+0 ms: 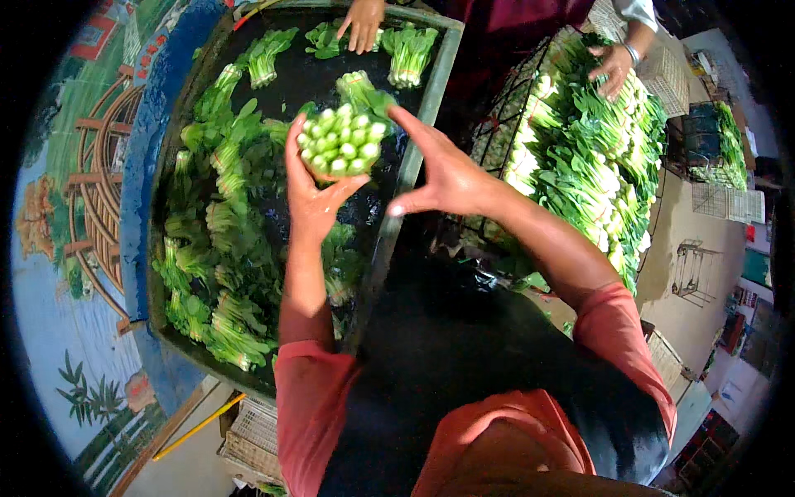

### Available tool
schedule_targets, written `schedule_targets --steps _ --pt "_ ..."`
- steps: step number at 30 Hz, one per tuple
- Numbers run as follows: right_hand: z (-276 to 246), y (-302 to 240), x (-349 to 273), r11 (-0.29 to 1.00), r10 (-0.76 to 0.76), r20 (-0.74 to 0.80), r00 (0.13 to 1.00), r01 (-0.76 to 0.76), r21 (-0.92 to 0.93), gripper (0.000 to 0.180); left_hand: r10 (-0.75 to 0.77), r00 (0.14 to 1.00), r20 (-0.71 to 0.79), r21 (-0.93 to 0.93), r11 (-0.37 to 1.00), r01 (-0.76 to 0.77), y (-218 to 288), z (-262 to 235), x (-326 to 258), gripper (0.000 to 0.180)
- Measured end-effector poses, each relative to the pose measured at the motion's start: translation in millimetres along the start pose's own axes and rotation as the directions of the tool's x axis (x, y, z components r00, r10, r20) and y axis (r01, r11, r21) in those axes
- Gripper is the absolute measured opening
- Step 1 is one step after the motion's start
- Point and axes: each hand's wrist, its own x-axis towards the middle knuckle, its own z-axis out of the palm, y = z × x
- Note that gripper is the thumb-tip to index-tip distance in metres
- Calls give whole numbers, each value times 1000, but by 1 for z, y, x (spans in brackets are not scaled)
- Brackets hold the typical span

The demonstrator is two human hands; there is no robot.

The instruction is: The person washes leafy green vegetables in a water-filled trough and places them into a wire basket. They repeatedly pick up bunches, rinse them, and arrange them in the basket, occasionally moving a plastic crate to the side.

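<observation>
The left hand (313, 195) has its grip closed around a bundle of leafy greens (341, 141), cut stem ends turned up toward the camera, held just above the dark water trough (414, 157). The right hand (439, 170) is open, fingers spread, its fingertips touching or almost touching the bundle's right side and holding nothing of its own. Judging by how things lie, the work looks well under way but far from finished: many bunches in the trough (219, 248) still float or lie along its left side and near end, while a large stacked pile of greens (588, 157) already sits in a wire crate (505, 124) to the right, stems out and tidy. At the far end of the trough another person's hand (363, 23) rests on greens there, and a second hand wearing a bracelet (613, 66) rests on top of the stacked pile. No packages or labels show on the greens. Left of the trough, a painted blue wall or panel (74, 248) carries a picture of a reddish arched bridge, water and dark plants. A pale woven basket (252, 435) sits low beside the trough, and further greens in a dark crate (716, 145) stand far right.
</observation>
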Motion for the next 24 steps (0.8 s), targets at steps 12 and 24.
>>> schedule_targets --steps 12,24 --pt "3 19 -38 775 231 23 973 -198 599 74 -293 688 664 688 600 -409 -69 -119 -145 34" --pt "-51 27 -94 847 386 -214 897 -253 467 70 -709 635 305 924 58 -379 -239 -158 -177 76"
